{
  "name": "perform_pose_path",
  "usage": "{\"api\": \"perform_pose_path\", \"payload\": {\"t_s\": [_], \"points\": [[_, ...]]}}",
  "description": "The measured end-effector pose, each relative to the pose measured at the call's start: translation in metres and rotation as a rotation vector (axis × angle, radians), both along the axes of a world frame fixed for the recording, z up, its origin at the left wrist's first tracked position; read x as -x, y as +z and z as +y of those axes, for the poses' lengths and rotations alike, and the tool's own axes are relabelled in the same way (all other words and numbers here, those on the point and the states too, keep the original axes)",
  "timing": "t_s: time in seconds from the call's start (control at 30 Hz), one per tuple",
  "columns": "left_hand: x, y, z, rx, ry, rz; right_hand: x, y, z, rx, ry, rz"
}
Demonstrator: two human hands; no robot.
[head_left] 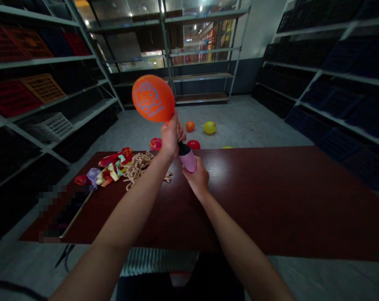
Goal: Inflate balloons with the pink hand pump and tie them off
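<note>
An inflated orange balloon (153, 98) with a blue cartoon print rises above the table (270, 196). My left hand (170, 136) is closed around its neck, where the balloon meets the black top of a pink hand pump (188, 160). Wrapped around the lower part of the pump is my right hand (197, 177). The nozzle is hidden behind the left fingers. To the left on the table lie a heap of beige ring-like strips (137, 167) and a pile of limp, uninflated balloons (112, 171) in several colours.
Beyond the table, an orange balloon (190, 126), a yellow balloon (209, 127) and red balloons (193, 144) lie on the floor. Shelves with crates (43, 88) stand at the left, more at the right, and a metal rack (204, 77) at the back. A dark, partly blurred object lies at the table's left edge.
</note>
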State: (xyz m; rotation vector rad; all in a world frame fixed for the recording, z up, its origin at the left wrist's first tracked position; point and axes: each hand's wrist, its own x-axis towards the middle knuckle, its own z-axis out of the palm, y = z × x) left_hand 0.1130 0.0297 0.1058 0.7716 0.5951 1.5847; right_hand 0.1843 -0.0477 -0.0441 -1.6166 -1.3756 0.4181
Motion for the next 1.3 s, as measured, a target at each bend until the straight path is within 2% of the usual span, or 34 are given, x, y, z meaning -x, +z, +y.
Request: {"api": "perform_pose_path", "payload": {"t_s": [0.07,0.13,0.3,0.43,0.5,0.63,0.8,0.9,1.03,1.13,1.3], "points": [[0.002,-0.014,-0.001,0.007,0.000,0.009,-0.004,0.003,-0.003,0.020,0.017,-0.067],[0.012,-0.025,-0.003,0.026,0.053,-0.017,-0.009,0.005,-0.006,0.012,0.058,-0.181],[0.055,-0.060,-0.007,0.193,0.294,-0.190,-0.016,0.003,-0.009,-0.022,0.196,-0.575],[0.090,-0.082,-0.011,0.270,0.376,-0.295,-0.005,0.002,-0.008,0.003,0.273,-0.804],[0.107,-0.084,-0.009,0.258,0.394,-0.320,0.001,0.001,-0.009,-0.009,0.285,-0.864],[0.146,-0.075,-0.001,0.235,0.415,-0.359,0.004,-0.002,-0.010,-0.028,0.264,-0.961],[0.196,-0.076,0.006,0.240,0.487,-0.419,-0.013,-0.002,-0.008,-0.122,0.267,-1.091],[0.213,-0.078,0.004,0.223,0.503,-0.461,-0.022,0.002,-0.006,-0.204,0.241,-1.131],[0.211,-0.076,-0.002,0.165,0.488,-0.482,-0.025,0.003,-0.007,-0.229,0.178,-1.106],[0.199,-0.076,-0.007,0.162,0.465,-0.490,-0.024,0.003,-0.014,-0.138,0.144,-1.069],[0.183,-0.076,-0.013,0.124,0.397,-0.448,-0.021,0.008,-0.024,0.005,0.163,-0.997]]}}
